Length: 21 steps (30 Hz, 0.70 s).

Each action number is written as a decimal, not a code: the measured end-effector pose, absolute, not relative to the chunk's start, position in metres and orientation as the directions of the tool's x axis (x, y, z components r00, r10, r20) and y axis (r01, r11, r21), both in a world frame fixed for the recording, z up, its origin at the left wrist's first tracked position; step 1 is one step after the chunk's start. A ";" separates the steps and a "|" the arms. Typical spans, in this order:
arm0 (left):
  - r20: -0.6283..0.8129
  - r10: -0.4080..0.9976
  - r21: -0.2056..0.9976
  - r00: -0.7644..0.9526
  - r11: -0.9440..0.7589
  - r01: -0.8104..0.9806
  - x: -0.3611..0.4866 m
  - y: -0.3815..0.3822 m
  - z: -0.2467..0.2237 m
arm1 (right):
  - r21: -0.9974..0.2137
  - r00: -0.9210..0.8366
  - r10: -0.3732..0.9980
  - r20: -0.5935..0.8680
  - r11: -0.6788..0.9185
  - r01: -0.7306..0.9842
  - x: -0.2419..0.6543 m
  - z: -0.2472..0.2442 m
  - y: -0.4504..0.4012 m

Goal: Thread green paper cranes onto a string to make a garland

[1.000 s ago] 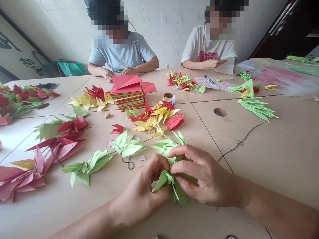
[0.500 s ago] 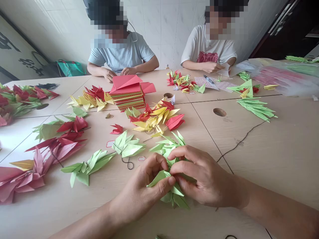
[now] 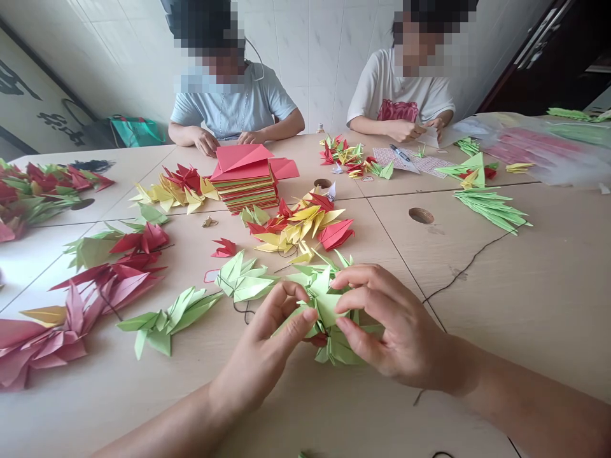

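Observation:
A bunch of light green origami cranes (image 3: 327,304) lies between my hands over the near middle of the table. My left hand (image 3: 267,346) pinches the bunch from the left, thumb and index finger on a folded wing. My right hand (image 3: 394,334) curls round it from the right, its fingertips gripping a green paper edge. A bit of red shows under the bunch, partly hidden by my left fingers. To the left, two green crane clusters (image 3: 167,321) lie beside a dark thread, and a needle-like thin stick (image 3: 284,268) lies beyond.
A stack of red, yellow and green paper (image 3: 245,194) stands mid-table amid red and yellow cranes (image 3: 305,222). Pink-red cranes (image 3: 71,331) spread at left. A dark thread (image 3: 470,262) runs right to green folded strips (image 3: 491,207). Two people sit opposite, hands on the table.
The green bunch has been lifted and turned slightly away from me, and a bit of red now shows beneath it. My right fingers have spread a little; my left hand has shifted slightly left.

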<state>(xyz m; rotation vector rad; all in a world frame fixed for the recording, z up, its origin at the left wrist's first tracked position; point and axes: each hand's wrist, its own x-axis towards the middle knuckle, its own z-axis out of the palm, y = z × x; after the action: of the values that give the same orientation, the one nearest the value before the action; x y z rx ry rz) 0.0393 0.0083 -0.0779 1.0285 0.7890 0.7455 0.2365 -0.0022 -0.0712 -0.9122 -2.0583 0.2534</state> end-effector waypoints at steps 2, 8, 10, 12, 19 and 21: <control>-0.220 0.833 0.911 0.508 0.362 -0.199 0.039 0.009 -0.079 | -0.438 -0.397 0.652 0.646 0.742 0.507 0.237 -0.072 -0.003; -0.225 0.875 0.868 0.428 0.380 -0.320 0.039 0.010 -0.078 | -0.342 -0.508 0.578 0.639 0.805 0.485 0.238 -0.077 -0.002; -0.236 0.887 0.845 0.397 0.389 -0.367 0.039 0.011 -0.078 | -0.335 -0.540 0.574 0.615 0.811 0.480 0.238 -0.078 -0.001; -0.255 0.883 0.826 0.393 0.410 -0.387 0.038 0.013 -0.078 | -0.330 -0.543 0.573 0.613 0.811 0.483 0.239 -0.079 0.001; -0.210 0.890 0.895 0.406 0.342 -0.286 0.038 0.011 -0.078 | -0.376 -0.456 0.608 0.650 0.779 0.503 0.239 -0.080 0.002; -0.188 0.888 0.932 0.419 0.295 -0.209 0.037 0.008 -0.077 | -0.444 -0.400 0.665 0.630 0.732 0.518 0.238 -0.078 0.001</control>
<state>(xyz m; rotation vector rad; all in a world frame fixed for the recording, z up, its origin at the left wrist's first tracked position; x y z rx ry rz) 0.0373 0.0079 -0.0772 1.0007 0.8350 0.8554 0.2380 0.0011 -0.0779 -0.8925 -2.0887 0.2224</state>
